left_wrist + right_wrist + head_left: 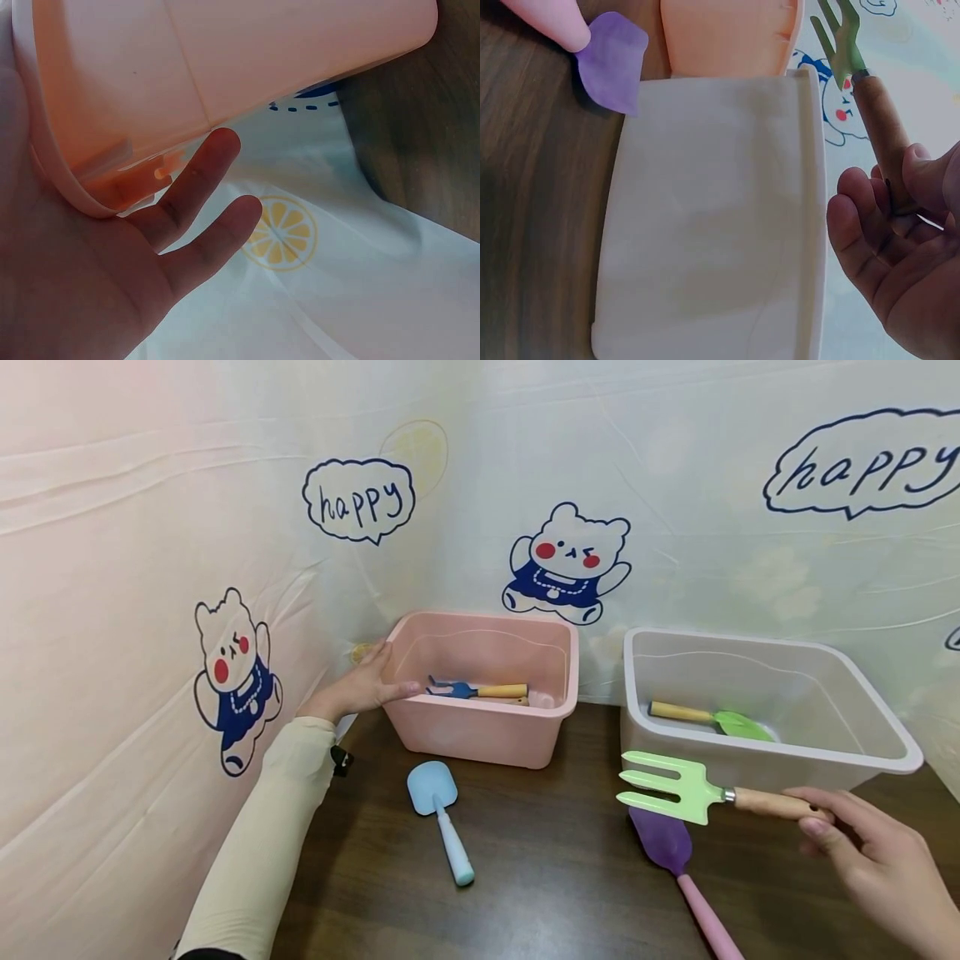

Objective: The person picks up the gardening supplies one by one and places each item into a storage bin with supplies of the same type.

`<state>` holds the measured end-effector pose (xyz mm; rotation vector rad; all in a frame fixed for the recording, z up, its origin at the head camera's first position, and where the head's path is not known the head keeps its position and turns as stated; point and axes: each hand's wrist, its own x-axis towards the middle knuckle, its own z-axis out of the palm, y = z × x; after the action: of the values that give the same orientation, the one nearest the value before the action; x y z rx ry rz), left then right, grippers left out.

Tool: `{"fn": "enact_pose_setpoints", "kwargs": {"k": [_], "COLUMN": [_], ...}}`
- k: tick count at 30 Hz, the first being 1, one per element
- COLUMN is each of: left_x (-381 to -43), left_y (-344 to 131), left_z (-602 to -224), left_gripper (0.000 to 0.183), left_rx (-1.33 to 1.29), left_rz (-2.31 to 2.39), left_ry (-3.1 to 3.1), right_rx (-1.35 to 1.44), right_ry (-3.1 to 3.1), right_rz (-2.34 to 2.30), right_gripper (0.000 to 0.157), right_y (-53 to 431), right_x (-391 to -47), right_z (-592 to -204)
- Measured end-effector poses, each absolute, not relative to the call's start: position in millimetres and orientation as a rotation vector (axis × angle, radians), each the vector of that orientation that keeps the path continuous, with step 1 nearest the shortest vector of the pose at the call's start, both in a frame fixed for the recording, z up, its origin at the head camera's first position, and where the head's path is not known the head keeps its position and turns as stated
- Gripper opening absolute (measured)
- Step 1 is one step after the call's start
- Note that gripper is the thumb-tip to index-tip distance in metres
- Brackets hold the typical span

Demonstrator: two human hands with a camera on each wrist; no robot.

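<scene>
My right hand (873,852) pinches the wooden handle of a light green hand fork (671,787) between thumb and fingers near its end. The fork is raised in front of the grey bin (750,760), its three tines pointing left. In the right wrist view, the fork's handle (883,135) slants up from the fingers. My left hand (363,682) holds the left end of a pink bin (472,735), thumb at the front rim. From the left wrist, two fingers (206,176) show on the outside below the bin's rim (56,180).
A blue rake with a yellow handle (502,691) lies inside the pink bin. The grey bin holds a green trowel (738,724). On the brown table (547,843) lie a light blue shovel (450,835) and a purple trowel with a pink handle (705,914). Printed cloth (465,527) hangs behind.
</scene>
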<state>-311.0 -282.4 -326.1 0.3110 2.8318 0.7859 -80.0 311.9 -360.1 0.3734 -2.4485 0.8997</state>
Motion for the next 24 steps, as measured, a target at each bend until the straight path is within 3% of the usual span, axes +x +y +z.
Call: {"fn": "enact_pose_setpoints", "kwargs": {"k": [24], "left_x": [-313], "left_y": [-282], "left_z": [-328], "left_gripper": [0.117], "left_rx": [0.32], "left_rz": [0.768], "left_ry": [2.837], "right_rx": [0.491], "right_ry": [-2.378], "right_rz": [0.895], "right_gripper": [0.034], "right_y": [281], "right_x": [-100], "right_z": [-342]}}
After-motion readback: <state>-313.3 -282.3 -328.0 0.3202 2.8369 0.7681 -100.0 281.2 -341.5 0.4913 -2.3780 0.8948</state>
